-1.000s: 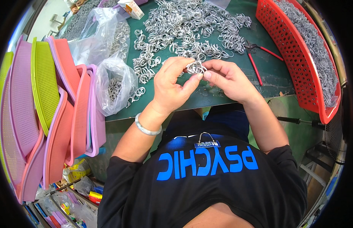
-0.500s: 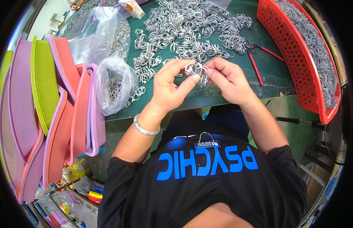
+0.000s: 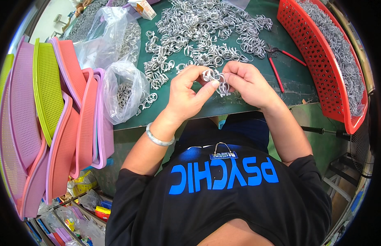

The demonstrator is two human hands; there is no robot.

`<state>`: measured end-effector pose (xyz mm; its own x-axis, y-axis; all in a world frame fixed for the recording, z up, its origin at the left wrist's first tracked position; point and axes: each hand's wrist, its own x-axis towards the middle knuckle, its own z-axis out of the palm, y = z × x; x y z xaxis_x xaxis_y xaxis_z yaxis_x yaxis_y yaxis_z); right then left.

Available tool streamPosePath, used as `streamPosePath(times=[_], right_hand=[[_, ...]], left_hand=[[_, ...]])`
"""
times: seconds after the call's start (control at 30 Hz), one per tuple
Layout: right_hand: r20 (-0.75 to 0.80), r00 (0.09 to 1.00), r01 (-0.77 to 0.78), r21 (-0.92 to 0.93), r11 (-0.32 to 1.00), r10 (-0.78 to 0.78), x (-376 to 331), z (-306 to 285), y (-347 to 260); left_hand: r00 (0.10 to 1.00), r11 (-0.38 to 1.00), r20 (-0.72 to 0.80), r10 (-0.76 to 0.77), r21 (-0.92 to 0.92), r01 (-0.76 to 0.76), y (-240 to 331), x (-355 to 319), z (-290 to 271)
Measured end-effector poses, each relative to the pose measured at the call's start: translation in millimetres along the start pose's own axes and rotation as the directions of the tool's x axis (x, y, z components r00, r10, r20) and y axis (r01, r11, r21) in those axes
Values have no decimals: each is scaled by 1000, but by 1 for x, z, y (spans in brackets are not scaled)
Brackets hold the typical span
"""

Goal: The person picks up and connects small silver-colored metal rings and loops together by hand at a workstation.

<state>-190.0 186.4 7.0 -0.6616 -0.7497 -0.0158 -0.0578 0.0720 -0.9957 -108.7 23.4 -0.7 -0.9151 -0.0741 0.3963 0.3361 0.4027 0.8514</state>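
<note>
A small cluster of silver metal rings (image 3: pixel 217 78) is held up over the front edge of the green table. My left hand (image 3: pixel 189 88) is closed on the cluster, its thumb pressing from the near side. The fingers of my right hand (image 3: pixel 244 82) pinch the rings on the right side of the cluster, some of which hang below the fingertips. Just beyond both hands spreads a large heap of similar rings (image 3: pixel 198 24). How the held rings connect to each other is too small to tell.
Red-handled pliers (image 3: pixel 276 74) lie open on the table, right of my hands. A red perforated basket (image 3: pixel 317 65) full of rings stands at the right. Clear plastic bags (image 3: pixel 125 92) with rings sit at the left, beside stacked coloured baskets (image 3: pixel 71 147). A small box (image 3: pixel 143 9) stands at the back.
Both hands have shifted slightly to the right, and the rings between them have turned a little. The pliers, bags and baskets have stayed where they were.
</note>
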Motion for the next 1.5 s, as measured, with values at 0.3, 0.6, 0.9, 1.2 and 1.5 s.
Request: streamPosePath(times=[0.3, 0.6, 0.9, 1.2, 1.5], right_hand=[[3, 990, -139, 170, 976, 141, 1, -2, -1], [101, 971, -230, 137, 964, 217, 4, -12, 3], [103, 969, -239, 192, 952, 223, 6, -16, 1], [127, 969, -229, 144, 963, 212, 6, -15, 3], [139, 960, -264, 156, 952, 244, 6, -15, 0]], left_hand=[[998, 1000, -62, -15, 1, 15, -1, 2, 9], [995, 982, 42, -85, -163, 91, -13, -1, 7], [956, 767, 142, -258, -571, 292, -4, 0, 11], [915, 700, 104, -391, -612, 369, -1, 2, 10], [874, 628, 133, -468, -645, 435, 3, 4, 11]])
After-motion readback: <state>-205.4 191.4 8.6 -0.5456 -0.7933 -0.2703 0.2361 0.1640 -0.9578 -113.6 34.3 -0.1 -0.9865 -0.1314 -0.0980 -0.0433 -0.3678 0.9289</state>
